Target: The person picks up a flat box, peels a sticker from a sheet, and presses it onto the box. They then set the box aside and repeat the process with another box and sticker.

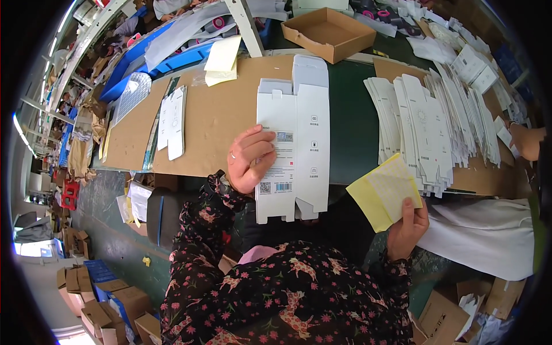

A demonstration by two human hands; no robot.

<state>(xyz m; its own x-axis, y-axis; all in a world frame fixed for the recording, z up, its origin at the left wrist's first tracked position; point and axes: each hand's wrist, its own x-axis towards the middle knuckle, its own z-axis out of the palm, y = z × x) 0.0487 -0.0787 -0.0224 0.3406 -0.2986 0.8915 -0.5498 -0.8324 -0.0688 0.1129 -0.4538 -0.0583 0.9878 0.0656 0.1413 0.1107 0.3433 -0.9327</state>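
Two hands at work over one desk [345, 132] with a dark green top, partly covered by brown cardboard sheets.

Left hand [248, 161]: fingers [261, 144] spread flat and pressed down on a flattened white carton blank [299, 138], which lies unfolded on the desk and runs away from the fingertips, its lower flaps hanging past the near desk edge. A ring shows on one finger.

Right hand [407, 225]: fingers pinched together on the lower corner of a yellow backing sheet [384, 192], held up tilted, off the desk, to the right of the carton blank and apart from it.

Just beyond the yellow sheet, further from the right fingers: a fanned stack of white flat blanks [437, 115], overlapping in a long row.

Well beyond the left fingers: an open brown cardboard tray [329, 33] at the far desk edge; two pale yellow sheets [221, 60] to its left.

Left of the left hand: one more white blank [172, 122] lying alone on cardboard.

At the far right edge: another person's hand [526, 141] near the stack.
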